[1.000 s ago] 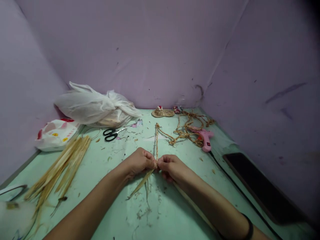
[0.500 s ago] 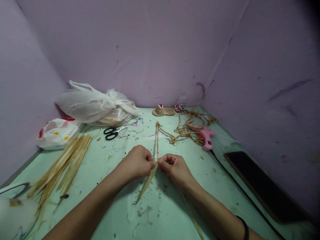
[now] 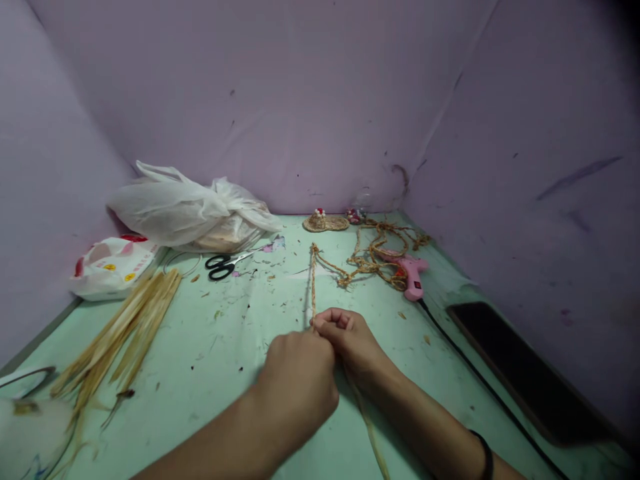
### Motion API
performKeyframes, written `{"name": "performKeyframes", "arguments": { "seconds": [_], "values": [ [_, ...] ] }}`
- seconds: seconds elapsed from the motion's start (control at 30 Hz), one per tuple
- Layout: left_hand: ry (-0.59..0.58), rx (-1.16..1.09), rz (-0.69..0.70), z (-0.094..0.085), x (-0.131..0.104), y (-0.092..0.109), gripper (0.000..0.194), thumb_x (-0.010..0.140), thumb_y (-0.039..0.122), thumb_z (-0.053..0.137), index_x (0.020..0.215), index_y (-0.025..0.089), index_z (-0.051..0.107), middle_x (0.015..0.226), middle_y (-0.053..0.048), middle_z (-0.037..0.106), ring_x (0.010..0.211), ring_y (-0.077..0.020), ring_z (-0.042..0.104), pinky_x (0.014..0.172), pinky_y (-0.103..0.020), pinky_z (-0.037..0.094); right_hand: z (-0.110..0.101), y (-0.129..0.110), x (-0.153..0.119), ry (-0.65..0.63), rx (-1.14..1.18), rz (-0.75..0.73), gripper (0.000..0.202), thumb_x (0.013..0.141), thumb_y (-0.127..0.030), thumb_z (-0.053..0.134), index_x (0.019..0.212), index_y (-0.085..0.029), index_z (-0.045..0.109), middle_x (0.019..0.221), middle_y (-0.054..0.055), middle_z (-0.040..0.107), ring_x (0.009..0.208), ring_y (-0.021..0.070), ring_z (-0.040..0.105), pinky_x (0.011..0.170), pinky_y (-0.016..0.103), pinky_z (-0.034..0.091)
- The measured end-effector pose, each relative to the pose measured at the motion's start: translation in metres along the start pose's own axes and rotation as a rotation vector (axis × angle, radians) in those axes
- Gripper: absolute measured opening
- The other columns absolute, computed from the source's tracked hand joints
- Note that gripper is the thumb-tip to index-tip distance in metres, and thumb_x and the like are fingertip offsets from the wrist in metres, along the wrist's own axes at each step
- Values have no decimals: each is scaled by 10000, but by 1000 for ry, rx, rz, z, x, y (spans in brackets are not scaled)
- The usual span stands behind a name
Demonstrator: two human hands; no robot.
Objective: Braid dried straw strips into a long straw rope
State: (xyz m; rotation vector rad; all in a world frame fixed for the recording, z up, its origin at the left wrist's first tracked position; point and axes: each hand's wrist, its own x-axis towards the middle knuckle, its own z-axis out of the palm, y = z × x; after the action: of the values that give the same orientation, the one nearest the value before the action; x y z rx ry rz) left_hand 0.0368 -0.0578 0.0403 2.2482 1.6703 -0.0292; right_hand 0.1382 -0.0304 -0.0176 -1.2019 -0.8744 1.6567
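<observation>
A thin braided straw cord (image 3: 313,283) runs from a knot on the table toward me, stretched fairly straight. My right hand (image 3: 350,340) pinches its near end between thumb and forefinger. Just in front of that pinch, my left hand (image 3: 303,373) is closed, its back turned to the camera. The left fingertips are hidden, so what they grip is not visible. A loose straw strand (image 3: 367,420) trails from beneath my right hand toward the near edge. From the knot, more braided cord continues to a tangled heap of cord (image 3: 387,250) at the back right.
Flat straw strips (image 3: 125,323), black-handled scissors (image 3: 225,265), a printed packet (image 3: 117,267) and a white plastic bag (image 3: 195,210) lie on the left. A small woven straw hat (image 3: 325,221) sits at the back. A pink glue gun (image 3: 414,277) and a black phone-like slab (image 3: 530,373) are on the right.
My left hand has moved right and toward me, turning over in front of the right hand. It now covers the strand that hung below the braid. The right hand keeps its pinch.
</observation>
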Motion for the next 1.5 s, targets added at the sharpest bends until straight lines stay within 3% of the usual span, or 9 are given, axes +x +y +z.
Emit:
{"name": "performKeyframes", "arguments": {
  "seconds": [0.13,0.27,0.33,0.53,0.7,0.9,1.1,1.23,1.5],
  "values": [
    [64,-504,-202,-17,18,-28,221,715,243,456,768,125,635,589,-55,596,503,-135,538,493,-236,383,-1,-2,0,-50,-55,-25,206,580,-282,674,607,-107,569,500,-10,535,392,30,342,405,185,214],
    [-380,-1145,-304,-8,35,-46,165,614,171,520,741,93,592,590,-41,591,397,-92,484,383,-205,356,-2,-4,0,-115,-44,-28,221,582,-295,675,628,-113,560,515,-1,553,422,52,427,432,189,273],
    [-450,-1264,-295,-1,39,-48,102,584,159,545,647,84,571,553,-40,572,401,-88,492,383,-197,374,-3,-4,2,-124,-61,-21,208,577,-275,671,650,-113,561,528,6,567,432,56,445,443,188,289],
    [-253,-1055,-377,2,38,-40,77,579,169,516,515,130,499,362,26,433,283,-90,389,296,-192,261,-6,1,4,-94,-258,-137,96,615,-204,592,653,-124,555,578,18,580,512,86,491,506,205,351],
    [-70,-944,-305,7,38,-38,112,519,114,494,429,139,432,335,72,286,329,-23,221,337,-174,140,-9,-4,-4,3,-701,-342,117,676,-226,529,659,-149,616,577,19,581,517,104,474,487,215,329],
    [-80,-1032,-327,14,38,-35,84,489,109,472,418,140,439,327,64,294,325,-28,223,339,-186,140,-8,-17,-18,57,-926,-260,165,680,-274,530,578,-167,602,502,25,575,443,110,444,421,224,254],
    [-220,-1162,-350,9,37,-37,59,507,173,501,463,134,501,333,38,384,259,-40,242,288,-191,114,0,-2,-33,40,-1116,-541,198,724,-214,467,568,-171,580,518,36,565,446,105,418,460,242,237],
    [-264,-1190,-275,7,41,-46,53,468,155,530,495,112,544,343,38,414,273,-21,244,296,-173,114,1,1,-36,-6,-1065,-586,196,734,-210,480,583,-176,601,541,32,581,471,106,445,482,236,260],
    [-334,-1195,-195,6,43,-54,110,510,211,583,544,110,556,347,63,368,284,-15,218,318,-185,91,-7,-9,-10,138,-426,-173,213,709,-344,520,681,-145,590,618,43,597,536,118,514,505,227,374]
  ]
}}
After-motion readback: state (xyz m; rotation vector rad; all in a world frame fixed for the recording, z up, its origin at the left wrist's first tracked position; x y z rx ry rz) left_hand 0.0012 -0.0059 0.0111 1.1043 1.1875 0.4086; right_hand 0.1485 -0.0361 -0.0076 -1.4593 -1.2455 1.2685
